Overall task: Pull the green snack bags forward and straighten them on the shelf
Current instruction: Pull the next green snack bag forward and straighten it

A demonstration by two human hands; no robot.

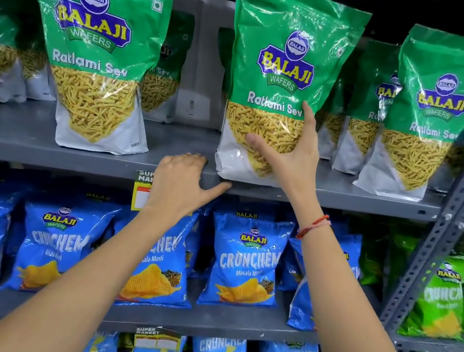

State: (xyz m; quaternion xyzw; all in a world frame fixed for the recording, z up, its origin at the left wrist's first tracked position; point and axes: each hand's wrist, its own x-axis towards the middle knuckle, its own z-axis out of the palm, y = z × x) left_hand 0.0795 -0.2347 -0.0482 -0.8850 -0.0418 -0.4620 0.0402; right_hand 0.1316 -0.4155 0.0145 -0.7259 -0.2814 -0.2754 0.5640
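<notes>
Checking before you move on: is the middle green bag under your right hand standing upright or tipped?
Upright, roughly. The middle green bag stands on its base at the shelf's front edge, label facing out, the right hand flat against its front.

Snack bags [283, 70] green over white, yellow sev showing; lower bags [245, 259] blue; shelf [30, 137] grey; wrist thread [313, 226] red.

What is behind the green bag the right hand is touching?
Behind the middle green bag, under the right hand, only a sliver of another green bag and the grey back panel show; the rest is covered.
</notes>
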